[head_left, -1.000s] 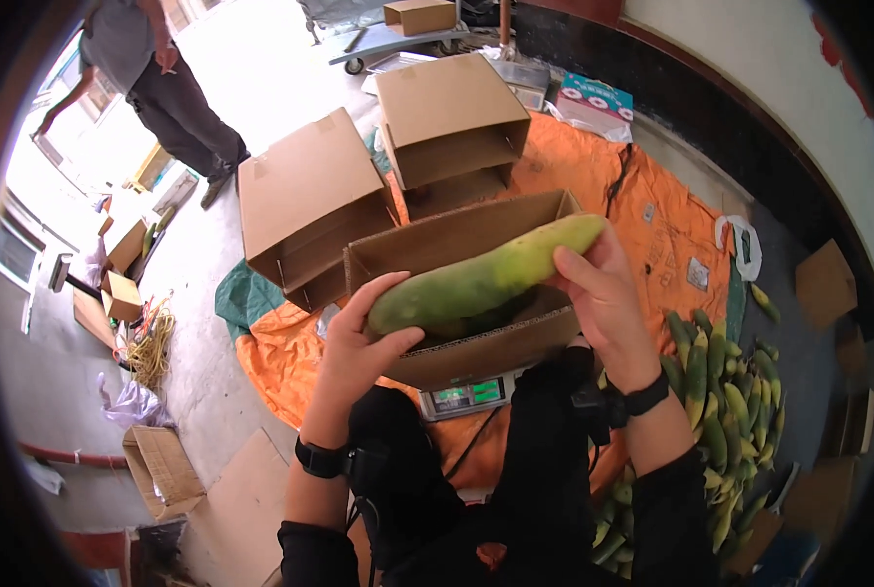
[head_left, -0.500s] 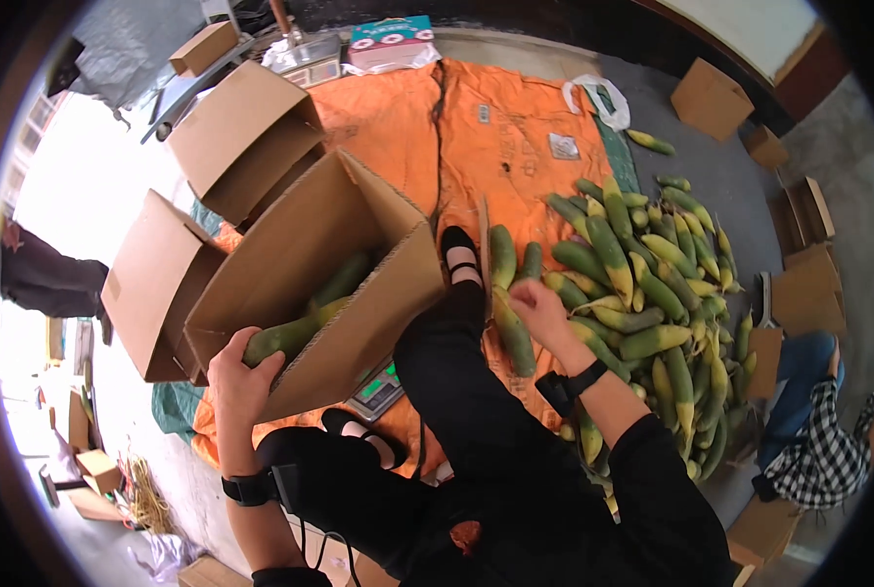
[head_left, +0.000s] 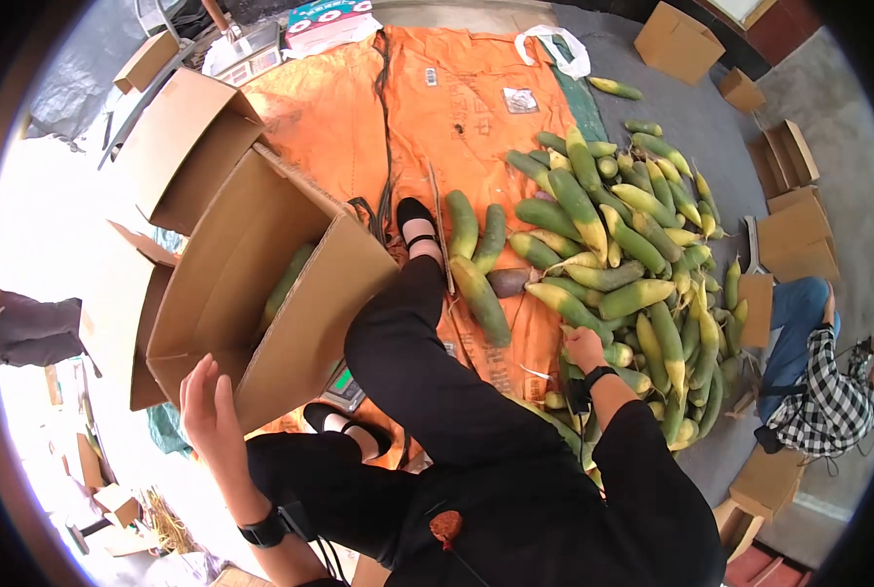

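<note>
Radishes (head_left: 637, 298) heaped at 3 o'clock, right hand in the pile, left hand free

So the big heap of green radishes with yellowish ends sits around 3 o'clock, spilling over the edge of an orange tarp (head_left: 329, 137). Right hand (head_left: 585, 349) is at about 4 o'clock, down at the heap's own 7 o'clock edge. Its fingers are curled in — can't tell if they've got hold of a radish or are just touching, too small to make out.

Left hand (head_left: 212, 419) is over at 8 o'clock, fingers raised and loose, not gripping anything. It's right by the near corner of an open cardboard box (head_left: 321, 313) at 9 o'clock; can't tell if they touch. One green radish (head_left: 288, 279) shows inside that box. Just beside it, around 7 o'clock, a scale (head_left: 342, 380) with a lit green display peeks out.

A few loose radishes (head_left: 481, 301) lie near the dial's center, by a black shoe (head_left: 415, 211). Someone in a checked shirt (head_left: 820, 416) is out past the heap — between 3 and 4 o'clock.
</note>
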The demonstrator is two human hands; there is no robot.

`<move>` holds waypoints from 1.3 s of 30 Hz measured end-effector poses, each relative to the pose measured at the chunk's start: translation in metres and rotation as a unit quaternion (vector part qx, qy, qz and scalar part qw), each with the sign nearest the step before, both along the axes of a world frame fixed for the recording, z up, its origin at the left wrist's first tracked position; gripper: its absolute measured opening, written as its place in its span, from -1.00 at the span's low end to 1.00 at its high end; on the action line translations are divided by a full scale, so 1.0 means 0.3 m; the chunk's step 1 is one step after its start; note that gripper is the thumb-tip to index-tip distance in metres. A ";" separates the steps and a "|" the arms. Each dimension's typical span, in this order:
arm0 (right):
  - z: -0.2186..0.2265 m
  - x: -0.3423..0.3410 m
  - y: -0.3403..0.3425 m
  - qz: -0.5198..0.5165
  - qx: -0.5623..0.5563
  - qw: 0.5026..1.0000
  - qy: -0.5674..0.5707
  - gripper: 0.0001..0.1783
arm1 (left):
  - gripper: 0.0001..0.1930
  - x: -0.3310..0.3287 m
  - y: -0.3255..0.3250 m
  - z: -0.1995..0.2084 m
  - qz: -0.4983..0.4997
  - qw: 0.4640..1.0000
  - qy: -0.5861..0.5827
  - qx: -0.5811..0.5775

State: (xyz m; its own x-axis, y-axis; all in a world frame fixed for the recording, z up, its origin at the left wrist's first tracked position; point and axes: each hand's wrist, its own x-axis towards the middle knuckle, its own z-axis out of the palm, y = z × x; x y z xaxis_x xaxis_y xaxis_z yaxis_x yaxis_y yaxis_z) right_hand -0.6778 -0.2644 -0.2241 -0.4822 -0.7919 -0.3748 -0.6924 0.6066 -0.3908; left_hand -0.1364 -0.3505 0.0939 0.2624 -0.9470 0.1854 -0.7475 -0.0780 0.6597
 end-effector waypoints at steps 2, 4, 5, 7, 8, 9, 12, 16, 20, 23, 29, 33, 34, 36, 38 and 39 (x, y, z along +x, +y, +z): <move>-0.004 0.000 -0.028 -0.011 0.045 0.999 -0.008 -0.88 | -0.72 -0.029 0.037 -0.011 0.014 0.999 -0.013 -0.045; -0.009 0.013 -0.061 -0.012 0.033 0.999 0.004 -0.88 | -0.74 -0.065 0.059 -0.039 0.032 0.998 -0.012 -0.059; -0.010 0.021 -0.079 -0.013 0.035 0.999 0.014 -0.88 | -0.74 -0.073 0.063 -0.057 0.025 0.996 -0.043 -0.079; -0.016 0.030 -0.126 0.026 0.025 0.998 0.043 -0.88 | -0.74 -0.091 0.064 -0.068 0.020 0.992 -0.076 -0.098; -0.013 0.032 -0.158 0.061 0.013 0.995 0.076 -0.87 | -0.74 -0.104 0.060 -0.066 0.008 0.984 -0.142 -0.110; -0.042 0.028 -0.201 0.078 0.032 0.992 0.090 -0.86 | -0.74 -0.115 0.056 -0.065 -0.004 0.971 -0.206 -0.121; -0.009 0.150 -0.326 0.125 -0.021 0.984 0.124 -0.83 | -0.72 -0.104 0.077 -0.069 0.004 0.954 -0.270 -0.127; -0.024 0.177 -0.436 0.139 0.037 0.976 0.166 -0.64 | -0.71 -0.106 0.084 -0.082 0.010 0.945 -0.306 -0.118; -0.035 0.180 -0.464 0.172 0.168 0.951 0.193 -0.53 | -0.71 -0.113 0.069 -0.091 0.012 0.952 -0.287 -0.106; -0.053 0.242 -0.474 0.218 0.161 0.922 0.278 -0.35 | -0.71 -0.097 0.070 -0.090 0.027 0.951 -0.285 -0.114; -0.175 0.290 -0.372 0.334 0.185 0.876 0.293 -0.69 | -0.71 -0.094 0.056 -0.092 0.025 0.953 -0.277 -0.120; -0.239 0.285 -0.299 0.365 0.131 0.878 0.282 -0.64 | -0.71 -0.097 0.054 -0.099 0.023 0.953 -0.278 -0.118; -0.239 0.292 -0.300 0.368 0.128 0.877 0.282 -0.64 | -0.71 -0.094 0.056 -0.097 0.026 0.952 -0.280 -0.118; -0.235 0.300 -0.304 0.389 0.160 0.856 0.299 -0.64 | -0.71 -0.089 0.061 -0.096 0.027 0.953 -0.278 -0.118; -0.228 0.311 -0.302 0.399 0.157 0.849 0.307 -0.66 | -0.71 -0.090 0.056 -0.092 0.029 0.954 -0.275 -0.117; -0.222 0.312 -0.301 0.408 0.156 0.843 0.313 -0.68 | -0.71 -0.091 0.053 -0.090 0.028 0.955 -0.273 -0.116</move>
State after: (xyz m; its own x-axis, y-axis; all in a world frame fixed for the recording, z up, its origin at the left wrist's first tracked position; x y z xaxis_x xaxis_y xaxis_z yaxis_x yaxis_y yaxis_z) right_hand -0.5842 -0.3548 -0.2906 -0.0055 -0.8658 -0.5004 -0.9404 -0.1657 0.2971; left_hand -0.1636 -0.3346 0.0667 0.1154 -0.8515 0.5114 -0.9837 -0.0265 0.1779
